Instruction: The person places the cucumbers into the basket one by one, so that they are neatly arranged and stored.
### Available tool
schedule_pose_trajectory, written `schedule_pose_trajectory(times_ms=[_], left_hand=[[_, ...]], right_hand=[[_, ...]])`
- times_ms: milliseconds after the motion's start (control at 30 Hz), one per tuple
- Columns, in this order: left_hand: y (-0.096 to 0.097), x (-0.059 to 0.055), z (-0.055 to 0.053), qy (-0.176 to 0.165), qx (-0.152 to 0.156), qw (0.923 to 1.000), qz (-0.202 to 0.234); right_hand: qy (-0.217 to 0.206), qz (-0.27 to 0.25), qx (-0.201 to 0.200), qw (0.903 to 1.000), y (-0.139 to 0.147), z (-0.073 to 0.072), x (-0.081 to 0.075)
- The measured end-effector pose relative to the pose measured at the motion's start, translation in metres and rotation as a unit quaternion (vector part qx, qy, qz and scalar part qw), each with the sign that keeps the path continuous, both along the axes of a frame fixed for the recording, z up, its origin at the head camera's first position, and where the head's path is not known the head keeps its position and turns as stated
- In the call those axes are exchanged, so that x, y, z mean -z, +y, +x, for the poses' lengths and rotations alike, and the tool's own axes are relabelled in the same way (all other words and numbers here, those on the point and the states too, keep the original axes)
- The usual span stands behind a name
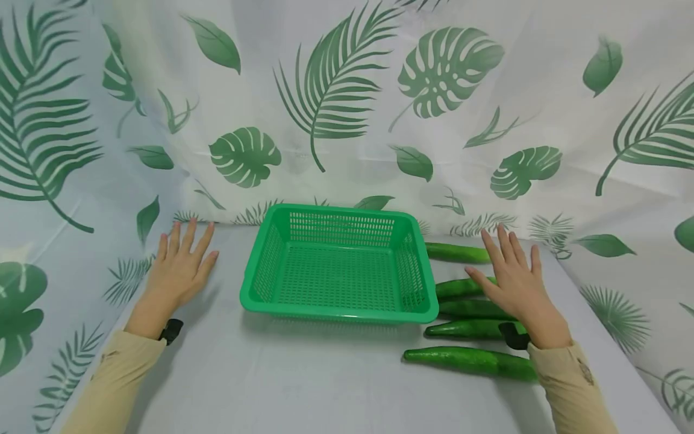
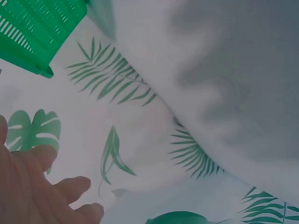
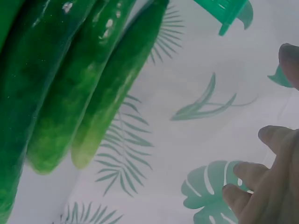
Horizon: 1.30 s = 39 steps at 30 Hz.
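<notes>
A green plastic basket (image 1: pixel 338 314) with slotted sides sits mid-table, nothing inside it. Several long green cucumbers lie to its right, from a far cucumber (image 1: pixel 458 253) to a near cucumber (image 1: pixel 466 360); the basket partly covers some left ends. My left hand (image 1: pixel 176 271) is left of the basket, palm down with fingers spread, holding nothing. Over the cucumbers hovers my right hand (image 1: pixel 517 286), its fingers spread too and nothing in its grasp. Cucumbers (image 3: pixel 84 102) fill the left of the right wrist view, apart from the fingers. The left wrist view catches a basket corner (image 2: pixel 42 32).
A white table (image 1: pixel 325 380) carries everything. Behind it and at both sides hang white curtains (image 1: pixel 358 175) printed with green leaves. Dark straps (image 1: pixel 172 331) circle both wrists, below beige sleeves (image 1: pixel 116 374).
</notes>
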<state>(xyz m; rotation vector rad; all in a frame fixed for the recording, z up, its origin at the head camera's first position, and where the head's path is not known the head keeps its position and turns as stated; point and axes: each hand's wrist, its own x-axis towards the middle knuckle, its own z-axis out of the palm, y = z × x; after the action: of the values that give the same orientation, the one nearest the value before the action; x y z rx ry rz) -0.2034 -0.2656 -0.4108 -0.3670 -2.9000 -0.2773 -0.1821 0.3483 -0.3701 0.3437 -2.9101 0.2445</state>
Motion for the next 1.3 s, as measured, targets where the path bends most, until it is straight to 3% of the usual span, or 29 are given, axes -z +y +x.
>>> schedule_pose_trajectory(times_ms=[133,300,467,600,733,833,967,1100,1200,1300], left_hand=[[0.0,-0.002,-0.002,-0.039,0.021,0.9983,0.037],[0.005,-0.007,-0.003,-0.095,0.06,0.9854,0.128],[0.02,-0.009,0.007,-0.081,0.072,0.9822,0.154],[0.036,-0.007,0.017,-0.057,0.09,0.9812,0.161],[0.051,-0.005,0.021,-0.03,0.117,0.9796,0.16],[0.058,-0.004,0.02,-0.021,0.13,0.9799,0.15],[0.065,0.0,0.016,-0.023,0.137,0.9811,0.134],[0.07,0.004,0.013,-0.024,0.14,0.9819,0.125],[0.072,0.007,0.012,-0.025,0.139,0.9823,0.123],[0.075,0.01,0.012,-0.02,0.143,0.9819,0.123]], right_hand=[[0.027,-0.055,-0.028,0.9977,0.007,0.004,-0.003],[0.054,-0.182,-0.061,0.9799,0.025,0.019,-0.011],[0.009,-0.244,-0.025,0.9695,0.054,0.046,-0.007],[-0.081,-0.254,-0.013,0.9636,0.084,0.065,0.01],[-0.2,-0.289,0.019,0.936,0.109,0.08,0.032],[-0.266,-0.328,0.019,0.9063,0.12,0.086,0.05],[-0.325,-0.379,-0.03,0.8657,0.126,0.088,0.069],[-0.338,-0.411,-0.098,0.8409,0.126,0.089,0.08],[-0.32,-0.41,-0.133,0.8439,0.124,0.089,0.086],[-0.296,-0.386,-0.136,0.8632,0.12,0.089,0.09]])
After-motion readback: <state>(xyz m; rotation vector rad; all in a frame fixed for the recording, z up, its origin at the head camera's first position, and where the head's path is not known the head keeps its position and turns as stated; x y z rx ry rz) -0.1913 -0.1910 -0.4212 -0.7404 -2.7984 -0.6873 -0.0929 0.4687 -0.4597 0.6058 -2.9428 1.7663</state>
